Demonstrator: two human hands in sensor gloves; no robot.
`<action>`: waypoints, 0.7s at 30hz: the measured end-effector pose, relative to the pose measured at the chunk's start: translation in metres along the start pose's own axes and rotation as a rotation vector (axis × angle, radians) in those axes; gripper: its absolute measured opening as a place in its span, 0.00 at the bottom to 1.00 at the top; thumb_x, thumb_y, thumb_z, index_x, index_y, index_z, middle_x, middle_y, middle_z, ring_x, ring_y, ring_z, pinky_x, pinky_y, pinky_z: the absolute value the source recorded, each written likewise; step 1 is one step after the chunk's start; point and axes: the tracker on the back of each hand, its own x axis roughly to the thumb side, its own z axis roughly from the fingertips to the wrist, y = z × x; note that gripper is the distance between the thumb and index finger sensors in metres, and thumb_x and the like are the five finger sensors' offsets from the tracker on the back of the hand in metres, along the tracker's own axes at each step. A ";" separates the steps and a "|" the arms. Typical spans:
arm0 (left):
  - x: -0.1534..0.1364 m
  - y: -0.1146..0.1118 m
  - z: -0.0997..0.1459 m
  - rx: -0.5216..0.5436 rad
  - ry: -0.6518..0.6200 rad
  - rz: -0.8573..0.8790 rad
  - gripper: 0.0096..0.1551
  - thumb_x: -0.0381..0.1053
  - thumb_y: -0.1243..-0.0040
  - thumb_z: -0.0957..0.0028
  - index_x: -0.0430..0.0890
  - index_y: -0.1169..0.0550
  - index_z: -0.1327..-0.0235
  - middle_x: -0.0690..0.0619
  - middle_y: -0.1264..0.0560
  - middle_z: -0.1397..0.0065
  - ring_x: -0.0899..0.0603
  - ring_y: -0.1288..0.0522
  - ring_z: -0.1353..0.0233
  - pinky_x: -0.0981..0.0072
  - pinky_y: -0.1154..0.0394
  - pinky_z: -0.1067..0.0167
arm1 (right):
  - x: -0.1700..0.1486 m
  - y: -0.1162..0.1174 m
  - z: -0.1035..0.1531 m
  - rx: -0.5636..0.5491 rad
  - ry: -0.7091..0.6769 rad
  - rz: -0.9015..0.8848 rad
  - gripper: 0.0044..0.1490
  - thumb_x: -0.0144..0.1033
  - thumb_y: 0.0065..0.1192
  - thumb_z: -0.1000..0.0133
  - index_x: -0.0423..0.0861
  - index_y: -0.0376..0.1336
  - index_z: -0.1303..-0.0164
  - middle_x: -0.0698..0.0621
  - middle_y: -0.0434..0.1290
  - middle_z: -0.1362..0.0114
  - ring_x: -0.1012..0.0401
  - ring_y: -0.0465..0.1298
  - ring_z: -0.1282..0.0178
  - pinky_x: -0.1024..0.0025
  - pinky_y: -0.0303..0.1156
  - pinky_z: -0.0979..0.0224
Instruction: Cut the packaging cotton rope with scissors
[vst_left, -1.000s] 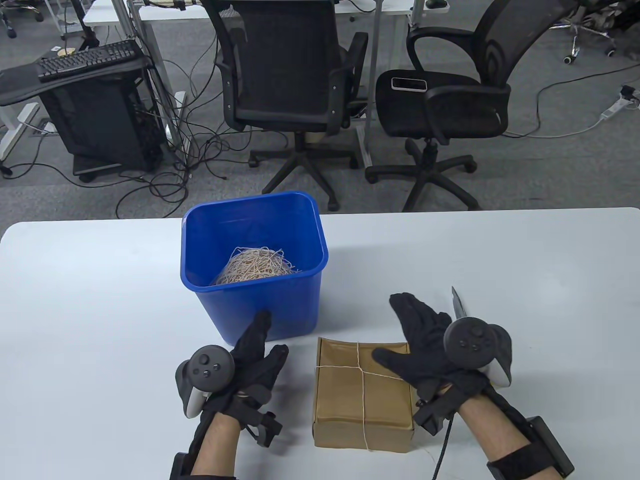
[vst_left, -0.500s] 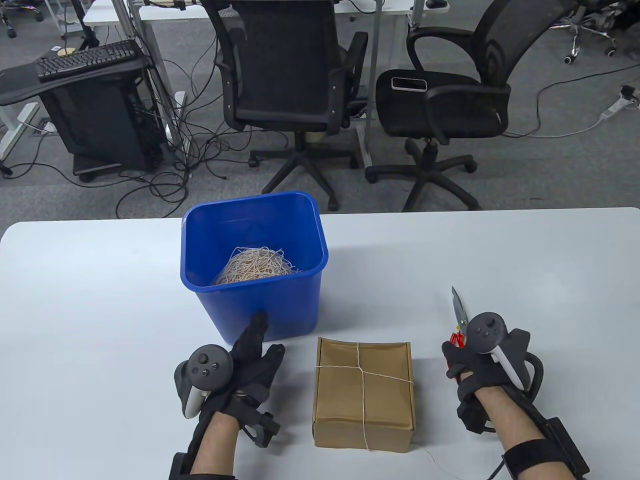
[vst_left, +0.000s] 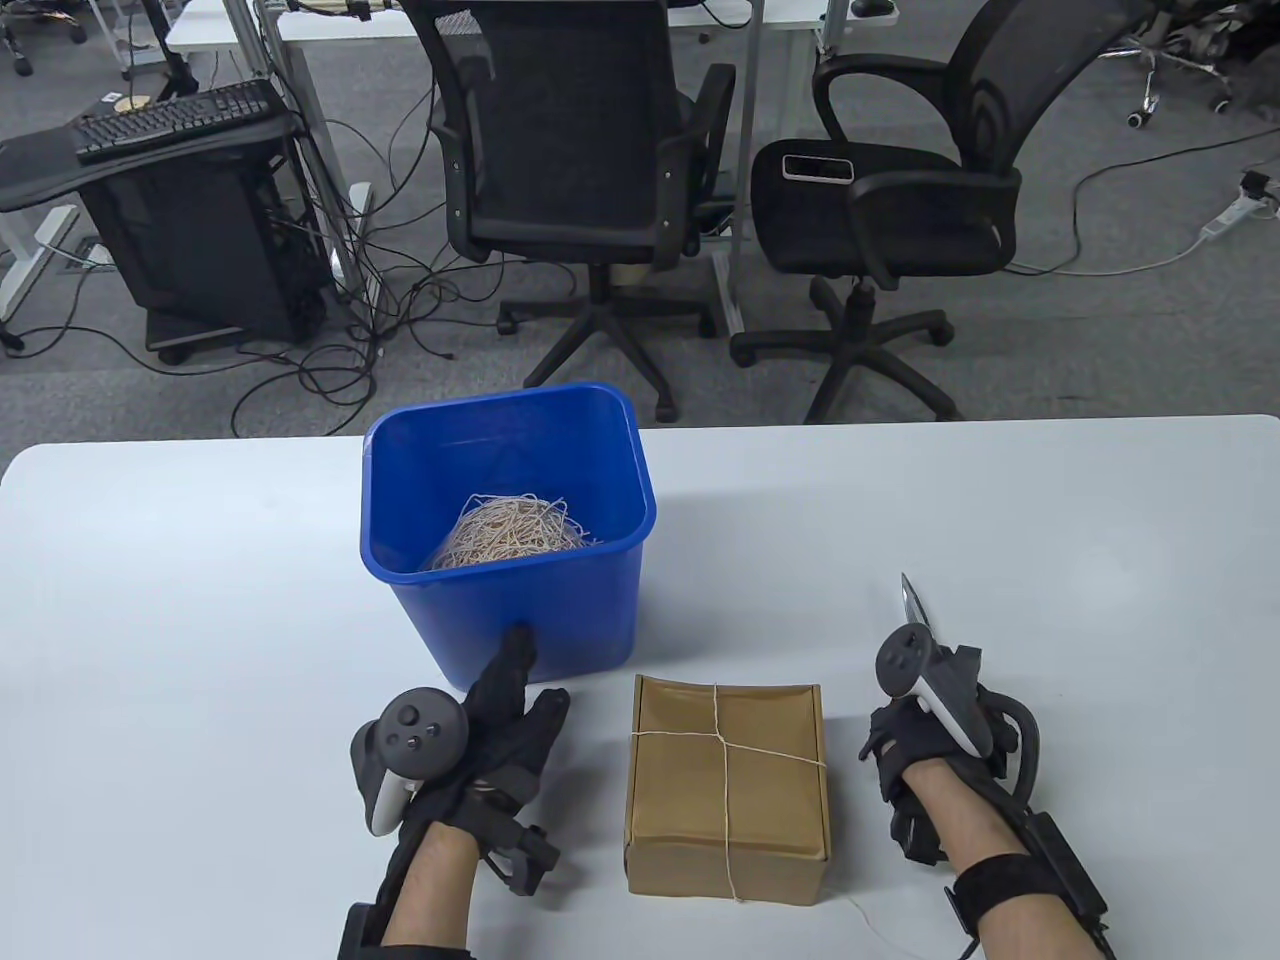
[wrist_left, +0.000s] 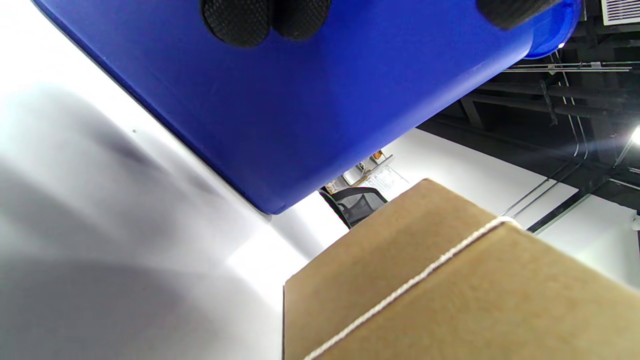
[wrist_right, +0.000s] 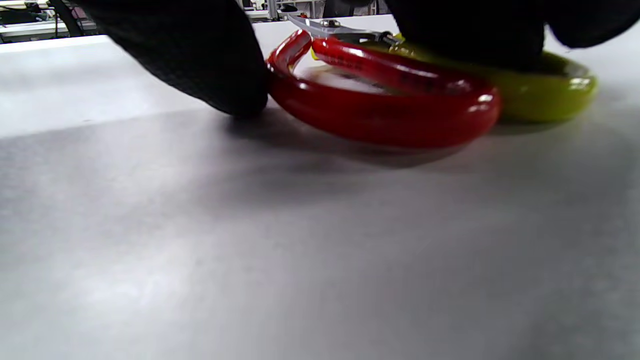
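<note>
Sitting nearest the table's front edge – the brown box (vst_left: 727, 785), its cotton rope (vst_left: 724, 762) crossing the top intact, nothing cut yet. Resting just left of it, the left hand (vst_left: 500, 725), fingers stretched forward and fingertips (wrist_left: 240, 22) touching the wall of the blue bin (vst_left: 520, 620), holding nothing. Reaching down on the box's right, the right hand (vst_left: 915, 735), settling over the scissors (vst_left: 915, 605) lying flat on the table (vst_left: 1100, 560); in the right wrist view, gloved fingers (wrist_right: 200, 65) pressing at the red loop (wrist_right: 380, 95) and covering the yellow loop (wrist_right: 550, 90), though whether a real grip is formed – impossible to tell. Judging progress: very early, picking up the tool under way, with lifting, slipping a blade under the rope and snipping all remaining. Lying wide open to the right and beyond the blade tip, bare table for swinging the scissors over. Crowding the left side, the bin standing close behind the box, already holding a tangle of rope (vst_left: 515, 535).
</note>
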 end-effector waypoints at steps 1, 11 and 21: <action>0.000 0.000 0.000 0.000 -0.001 -0.002 0.46 0.63 0.51 0.39 0.46 0.54 0.17 0.31 0.48 0.19 0.22 0.43 0.23 0.21 0.49 0.34 | -0.002 -0.001 -0.001 -0.022 0.013 -0.006 0.61 0.46 0.72 0.49 0.30 0.40 0.25 0.15 0.60 0.31 0.23 0.63 0.36 0.20 0.59 0.40; 0.000 -0.001 -0.001 -0.004 -0.002 0.004 0.47 0.63 0.51 0.39 0.46 0.54 0.17 0.31 0.48 0.19 0.22 0.43 0.23 0.21 0.49 0.34 | -0.033 -0.014 0.001 -0.092 0.046 -0.251 0.67 0.52 0.83 0.58 0.35 0.43 0.28 0.26 0.65 0.34 0.40 0.76 0.48 0.18 0.68 0.47; 0.000 -0.001 -0.001 0.000 0.002 -0.008 0.46 0.63 0.52 0.39 0.46 0.54 0.17 0.31 0.48 0.19 0.22 0.43 0.23 0.21 0.49 0.34 | -0.053 -0.036 0.016 -0.153 -0.240 -1.037 0.61 0.46 0.72 0.53 0.35 0.40 0.25 0.26 0.61 0.31 0.42 0.73 0.46 0.25 0.65 0.43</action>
